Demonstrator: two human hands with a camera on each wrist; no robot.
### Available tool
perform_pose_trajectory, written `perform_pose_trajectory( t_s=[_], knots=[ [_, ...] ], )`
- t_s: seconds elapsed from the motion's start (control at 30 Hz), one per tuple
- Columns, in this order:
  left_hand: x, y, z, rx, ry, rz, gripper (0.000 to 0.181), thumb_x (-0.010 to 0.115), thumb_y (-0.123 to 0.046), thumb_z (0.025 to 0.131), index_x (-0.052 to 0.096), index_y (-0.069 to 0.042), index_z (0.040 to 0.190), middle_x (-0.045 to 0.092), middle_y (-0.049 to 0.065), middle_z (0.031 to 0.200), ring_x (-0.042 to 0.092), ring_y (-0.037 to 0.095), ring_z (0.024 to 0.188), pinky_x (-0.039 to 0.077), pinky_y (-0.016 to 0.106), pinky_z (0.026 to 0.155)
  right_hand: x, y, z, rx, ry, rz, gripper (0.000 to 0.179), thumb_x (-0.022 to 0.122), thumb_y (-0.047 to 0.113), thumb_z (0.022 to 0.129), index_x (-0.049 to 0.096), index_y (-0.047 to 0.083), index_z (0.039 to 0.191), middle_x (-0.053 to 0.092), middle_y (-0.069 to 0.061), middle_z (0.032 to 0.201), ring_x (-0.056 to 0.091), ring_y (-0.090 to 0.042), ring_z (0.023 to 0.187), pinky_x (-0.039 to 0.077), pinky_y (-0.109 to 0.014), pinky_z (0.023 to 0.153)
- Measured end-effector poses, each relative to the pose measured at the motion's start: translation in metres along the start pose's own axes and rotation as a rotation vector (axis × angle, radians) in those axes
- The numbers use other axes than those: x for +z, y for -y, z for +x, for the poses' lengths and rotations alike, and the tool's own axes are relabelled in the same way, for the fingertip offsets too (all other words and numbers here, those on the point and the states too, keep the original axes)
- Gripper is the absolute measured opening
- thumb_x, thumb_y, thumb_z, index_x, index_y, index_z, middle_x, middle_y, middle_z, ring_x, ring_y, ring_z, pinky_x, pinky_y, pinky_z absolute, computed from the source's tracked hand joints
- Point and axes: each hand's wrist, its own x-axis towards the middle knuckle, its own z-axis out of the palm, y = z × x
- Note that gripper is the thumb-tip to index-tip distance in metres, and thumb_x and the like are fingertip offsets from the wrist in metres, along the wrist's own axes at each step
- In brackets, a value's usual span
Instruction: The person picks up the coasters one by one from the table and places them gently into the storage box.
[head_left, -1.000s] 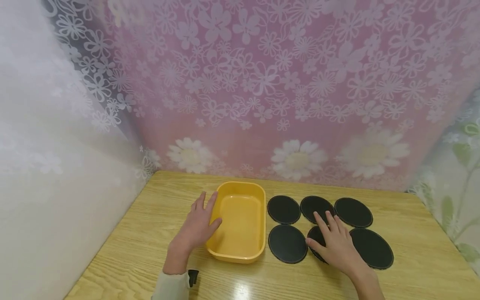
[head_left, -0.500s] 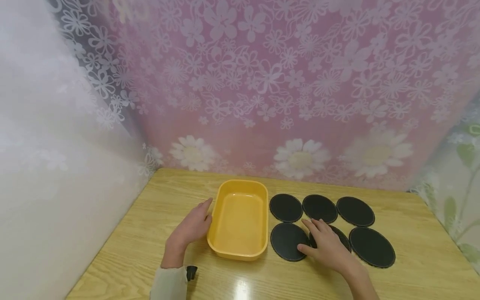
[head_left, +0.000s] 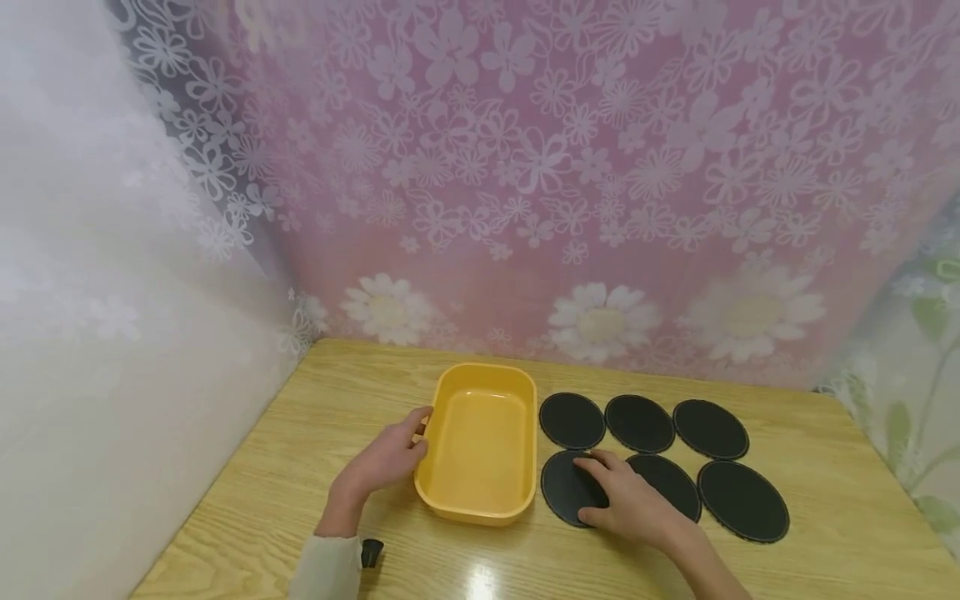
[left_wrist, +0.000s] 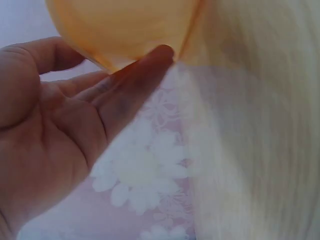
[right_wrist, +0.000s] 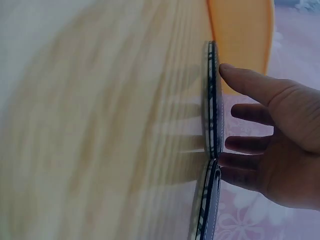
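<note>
A yellow rectangular tub (head_left: 480, 450) stands on the wooden table. My left hand (head_left: 386, 454) is at its left side. In the left wrist view, one finger of the left hand (left_wrist: 55, 130) lies along the tub's outer wall (left_wrist: 125, 30). My right hand (head_left: 626, 500) is over the front-left black round coaster (head_left: 564, 487), its thumb and fingers spread. The right wrist view shows that coaster (right_wrist: 213, 100) edge-on, with the right hand's (right_wrist: 285, 135) fingertips close to or touching its top. The coaster's right part is hidden under the hand.
Several other black coasters with stitched edges lie in two rows, including a back-left one (head_left: 572, 421) and a front-right one (head_left: 742, 500). A small black object (head_left: 371, 552) shows by the left sleeve. A floral curtain (head_left: 525, 183) hangs behind the table (head_left: 247, 500).
My right hand has moved left from the front-middle coaster to the front-left one. My left hand has drawn back from over the tub's left rim to its outer side. The coasters keep their places.
</note>
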Motion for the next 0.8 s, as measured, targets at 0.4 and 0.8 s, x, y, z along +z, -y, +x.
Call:
perform_pose_trajectory(
  t_s=[0.4,0.8],
  knots=[
    [-0.003,0.022,0.000,0.033,0.134,-0.339,0.059,0.053,-0.013,0.101,0.028,-0.008,0.155,0.030,0.025,0.154,0.052,0.041,0.125,0.053,0.044,0.085,-0.007,0.003,0.007,0.003,0.072,-0.028,0.071,0.085,0.030,0.078,0.056,0.006,0.138,0.041,-0.033,0.145,0.041,-0.054,0.131,0.039,-0.067,0.097],
    [-0.004,0.025,0.001,0.022,0.147,-0.445,0.062,0.055,-0.009,0.099,0.028,-0.010,0.155,0.034,0.023,0.150,0.056,0.034,0.118,0.054,0.042,0.078,-0.010,0.010,0.014,0.049,0.035,-0.079,0.068,0.092,0.026,0.068,0.063,0.012,0.128,0.053,-0.016,0.128,0.053,-0.039,0.115,0.047,-0.058,0.088]
  ],
)
